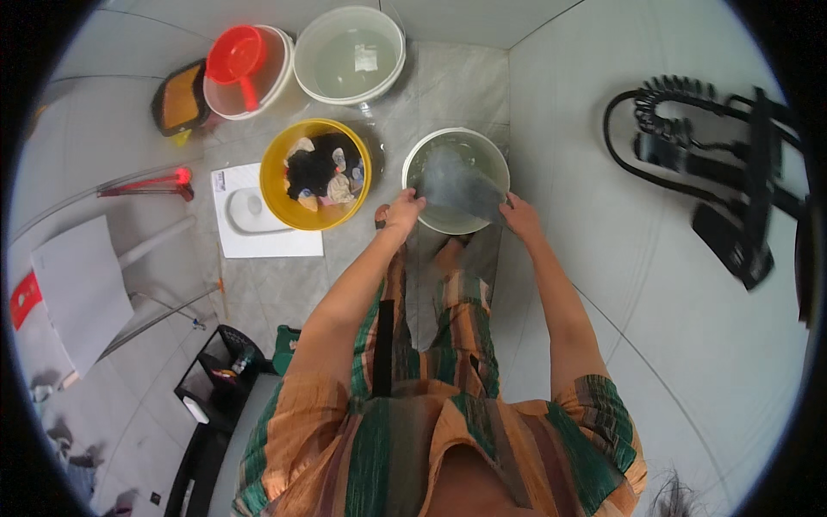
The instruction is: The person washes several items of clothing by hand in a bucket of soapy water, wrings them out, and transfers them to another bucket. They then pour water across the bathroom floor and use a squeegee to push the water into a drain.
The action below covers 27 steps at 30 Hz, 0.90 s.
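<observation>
A white bucket (411, 145) of water stands on the floor just beyond my feet. A thin, dark grey-blue cloth (462, 184) is stretched over the water, blurred by motion. My right hand (522, 216) grips the cloth's darker end at the bucket's right rim. At the left rim, my left hand (404, 212) has its fingers curled close to the other end of the cloth. Whether they hold the cloth or the rim is not clear. Left of this bucket is a yellow bucket (274, 200) with black and light-coloured laundry (316, 165) inside.
Behind stand a larger white bucket (307, 90) of water and another white bucket (284, 77) holding a red dipper (237, 55). A squat toilet (258, 242) lies at the left, partly behind the yellow bucket. Black wall-mounted hose equipment (730, 161) juts in at the right.
</observation>
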Each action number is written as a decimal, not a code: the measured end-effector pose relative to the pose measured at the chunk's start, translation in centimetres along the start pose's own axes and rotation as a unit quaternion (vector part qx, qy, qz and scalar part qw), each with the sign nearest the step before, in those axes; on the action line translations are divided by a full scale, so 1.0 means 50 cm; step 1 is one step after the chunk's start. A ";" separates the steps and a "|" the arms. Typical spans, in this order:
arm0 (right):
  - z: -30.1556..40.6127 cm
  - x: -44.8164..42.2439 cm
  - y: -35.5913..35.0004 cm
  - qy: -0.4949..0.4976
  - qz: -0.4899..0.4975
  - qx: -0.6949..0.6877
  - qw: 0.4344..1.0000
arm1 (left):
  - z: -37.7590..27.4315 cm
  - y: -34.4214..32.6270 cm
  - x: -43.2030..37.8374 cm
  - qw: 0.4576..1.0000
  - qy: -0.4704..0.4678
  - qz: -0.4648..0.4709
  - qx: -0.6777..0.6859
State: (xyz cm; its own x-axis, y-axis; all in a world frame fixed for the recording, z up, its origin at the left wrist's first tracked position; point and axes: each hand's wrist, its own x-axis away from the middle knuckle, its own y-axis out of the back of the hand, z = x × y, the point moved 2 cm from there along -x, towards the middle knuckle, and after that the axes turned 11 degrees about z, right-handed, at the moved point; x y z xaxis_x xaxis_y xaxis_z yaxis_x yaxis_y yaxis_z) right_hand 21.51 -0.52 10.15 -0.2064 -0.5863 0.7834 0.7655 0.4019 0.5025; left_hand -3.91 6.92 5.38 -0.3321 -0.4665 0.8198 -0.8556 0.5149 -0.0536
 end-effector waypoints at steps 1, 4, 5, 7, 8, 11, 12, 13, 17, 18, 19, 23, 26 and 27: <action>-0.031 -0.049 -0.023 -0.008 0.011 0.001 1.000 | 0.013 -0.004 -0.015 0.999 0.033 0.024 -0.008; -0.103 -0.206 -0.118 0.019 0.072 0.028 0.997 | 0.078 -0.019 -0.035 0.990 0.103 0.044 0.082; -0.121 -0.263 -0.140 0.061 0.003 0.052 0.997 | 0.092 -0.029 -0.052 0.986 0.110 0.047 0.115; -0.137 -0.348 -0.191 0.095 -0.050 0.072 0.992 | 0.116 -0.049 -0.079 0.981 0.123 0.044 0.142; -0.130 -0.386 -0.198 0.040 -0.128 0.059 0.989 | 0.121 -0.060 -0.095 0.977 0.112 0.058 0.174; -0.094 -0.431 -0.291 -0.016 -0.087 0.089 0.992 | 0.153 -0.101 -0.130 0.965 0.111 0.078 0.226; -0.076 -0.437 -0.317 -0.004 0.010 0.123 0.992 | 0.164 -0.108 -0.144 0.961 0.104 0.082 0.243; -0.057 -0.437 -0.325 -0.003 0.025 0.123 0.992 | 0.170 -0.106 -0.152 0.957 0.095 0.082 0.260; -0.077 -0.466 -0.277 0.094 0.128 0.282 0.946 | 0.166 -0.115 -0.197 0.945 0.123 0.063 0.296; -0.095 -0.477 -0.246 0.033 0.051 0.180 0.982 | 0.168 -0.115 -0.204 0.945 0.137 0.052 0.292; -0.110 -0.482 -0.229 -0.029 -0.027 0.074 0.996 | 0.167 -0.118 -0.212 0.945 0.137 0.052 0.293; -0.138 -0.463 -0.262 0.030 0.089 -0.206 0.974 | 0.142 -0.162 -0.252 0.939 0.171 -0.031 0.295; -0.091 -0.382 -0.344 0.088 0.150 -0.338 0.925 | 0.138 -0.151 -0.269 0.881 0.217 0.011 0.419; -0.055 -0.329 -0.350 0.111 0.133 -0.293 0.940 | 0.145 -0.140 -0.274 0.828 0.222 0.088 0.507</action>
State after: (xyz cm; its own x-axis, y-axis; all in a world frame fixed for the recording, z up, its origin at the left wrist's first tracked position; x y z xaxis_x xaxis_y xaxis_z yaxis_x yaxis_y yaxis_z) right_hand 13.18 0.16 -12.52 0.1226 -0.6786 0.7242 0.9899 0.1362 -0.0399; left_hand 3.74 4.49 -9.62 -0.5008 -0.0213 0.8653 -0.7778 -0.4275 -0.4607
